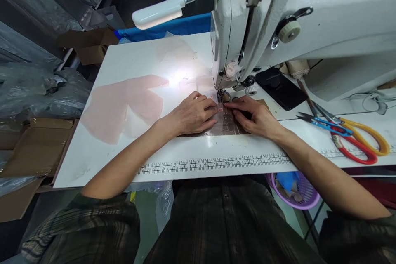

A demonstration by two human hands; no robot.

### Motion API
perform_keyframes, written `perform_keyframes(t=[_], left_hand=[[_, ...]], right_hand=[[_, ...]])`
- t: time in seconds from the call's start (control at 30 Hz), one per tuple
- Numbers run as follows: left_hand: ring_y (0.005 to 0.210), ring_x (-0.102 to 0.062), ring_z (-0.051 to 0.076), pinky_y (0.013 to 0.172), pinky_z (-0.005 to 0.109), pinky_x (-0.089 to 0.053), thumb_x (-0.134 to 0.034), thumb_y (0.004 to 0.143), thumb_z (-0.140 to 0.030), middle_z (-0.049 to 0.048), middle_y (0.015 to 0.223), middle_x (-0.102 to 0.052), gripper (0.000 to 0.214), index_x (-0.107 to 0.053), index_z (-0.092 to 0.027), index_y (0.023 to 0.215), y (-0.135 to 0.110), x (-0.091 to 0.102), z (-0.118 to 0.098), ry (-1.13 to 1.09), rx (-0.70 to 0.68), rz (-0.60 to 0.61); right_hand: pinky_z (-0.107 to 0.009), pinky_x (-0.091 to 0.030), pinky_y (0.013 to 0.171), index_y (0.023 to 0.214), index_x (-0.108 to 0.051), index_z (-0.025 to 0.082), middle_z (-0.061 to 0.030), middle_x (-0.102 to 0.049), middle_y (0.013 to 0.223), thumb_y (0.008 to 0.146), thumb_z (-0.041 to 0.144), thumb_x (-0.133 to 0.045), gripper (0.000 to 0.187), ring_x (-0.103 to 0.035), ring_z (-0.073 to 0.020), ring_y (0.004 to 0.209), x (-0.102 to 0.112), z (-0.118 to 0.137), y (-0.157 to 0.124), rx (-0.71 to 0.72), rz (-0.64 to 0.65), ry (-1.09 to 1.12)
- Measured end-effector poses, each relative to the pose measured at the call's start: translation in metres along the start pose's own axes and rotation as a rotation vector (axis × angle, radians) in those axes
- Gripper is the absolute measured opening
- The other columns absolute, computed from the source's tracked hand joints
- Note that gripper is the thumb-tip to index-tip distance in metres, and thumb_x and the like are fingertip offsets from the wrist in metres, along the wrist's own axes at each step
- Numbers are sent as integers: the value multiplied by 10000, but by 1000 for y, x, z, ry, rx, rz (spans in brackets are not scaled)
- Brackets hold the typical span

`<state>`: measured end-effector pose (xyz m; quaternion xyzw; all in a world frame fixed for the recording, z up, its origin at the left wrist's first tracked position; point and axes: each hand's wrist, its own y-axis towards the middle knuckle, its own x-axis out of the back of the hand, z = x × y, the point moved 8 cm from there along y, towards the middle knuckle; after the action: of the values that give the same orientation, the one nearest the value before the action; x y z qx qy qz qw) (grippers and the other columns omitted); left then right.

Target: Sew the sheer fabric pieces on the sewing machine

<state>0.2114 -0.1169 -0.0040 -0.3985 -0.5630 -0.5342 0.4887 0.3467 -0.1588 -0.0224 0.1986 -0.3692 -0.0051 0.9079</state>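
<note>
Both of my hands rest on the white sewing table (pixel 123 62), just in front of the presser foot (pixel 223 95) of a white sewing machine (pixel 297 20). My left hand (pixel 192 113) lies with its fingers pressed down on a small pale pink piece (pixel 213 98) at the needle. My right hand (pixel 254 115) pinches the same piece from the right, fingertips meeting the left hand's. Under both hands lies a brown patterned sheet (pixel 224 126).
Sheer pink fabric pieces (pixel 123 105) lie at the left of the table. Scissors with red and yellow handles and blue snips (pixel 343 132) lie at the right, a black phone (pixel 280 88) behind them. A lamp (pixel 157 12) shines above. A purple basket (pixel 297 192) sits below; cardboard boxes (pixel 37 148) stand left.
</note>
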Motion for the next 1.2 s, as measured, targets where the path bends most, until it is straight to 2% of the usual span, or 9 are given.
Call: perform_keyframes(t=[0.13, 0.23, 0.37, 0.47, 0.67, 0.83, 1.1, 1.2], left_hand=[[944, -688, 217, 845, 388, -519, -516, 1008, -235, 107, 1082, -742, 227, -724, -152, 1047, -8, 6, -9, -185, -38, -35], [1005, -689, 210, 877, 367, -563, -590, 984, -288, 116, 1086, -734, 199, -714, -147, 1050, -18, 8, -6, -395, 9, -72], [1009, -688, 204, 865, 357, -581, -645, 956, -317, 117, 1080, -719, 183, -719, -158, 904, -26, 4, 3, -551, 89, -143], [980, -689, 193, 844, 345, -579, -631, 965, -286, 104, 1034, -717, 187, -711, -162, 849, -27, 0, 6, -580, 118, -188], [989, -681, 179, 863, 342, -568, -618, 972, -256, 88, 1031, -716, 153, -698, -164, 879, -27, -2, 8, -615, 179, -214], [982, -682, 179, 865, 347, -569, -631, 965, -278, 84, 1025, -719, 162, -695, -165, 867, -28, -4, 9, -646, 218, -213], [1051, -679, 203, 928, 397, -583, -693, 926, -294, 105, 1107, -721, 134, -739, -183, 984, -28, -6, 8, -672, 168, -173], [1042, -685, 202, 908, 390, -592, -693, 923, -271, 100, 1109, -725, 125, -764, -195, 993, -28, -6, 10, -671, 171, -193]], right_hand=[[-392, -561, 782, 1146, -760, 212, -88, -711, 993, 886, 171, -549, 338, -674, -225, 876, 5, -6, 1, -71, -53, 43], [-385, -555, 743, 1092, -777, 209, -85, -708, 946, 868, 168, -552, 320, -666, -216, 818, 5, -4, 1, -65, -68, 20], [-368, -565, 744, 1052, -785, 207, -83, -706, 959, 860, 151, -550, 309, -672, -201, 806, 2, 1, 1, -40, -70, -41], [-367, -577, 791, 1069, -773, 190, -100, -694, 1013, 872, 160, -546, 302, -684, -204, 869, 0, 9, 1, 12, -44, -50], [-453, -537, 959, 1054, -712, 210, -108, -686, 1071, 859, 340, -687, 235, -637, -270, 1115, -19, 32, -6, 180, 155, 47], [-438, -525, 892, 963, -690, 222, -83, -702, 966, 944, 288, -577, 132, -644, -233, 962, -26, 32, -6, 173, 181, 24], [-374, -522, 821, 859, -722, 205, -75, -694, 934, 908, 209, -581, 150, -643, -208, 903, -24, 36, -2, 168, 183, 17], [-380, -531, 845, 876, -739, 205, -74, -698, 940, 897, 222, -604, 138, -654, -207, 914, -22, 37, -3, 177, 170, 40]])
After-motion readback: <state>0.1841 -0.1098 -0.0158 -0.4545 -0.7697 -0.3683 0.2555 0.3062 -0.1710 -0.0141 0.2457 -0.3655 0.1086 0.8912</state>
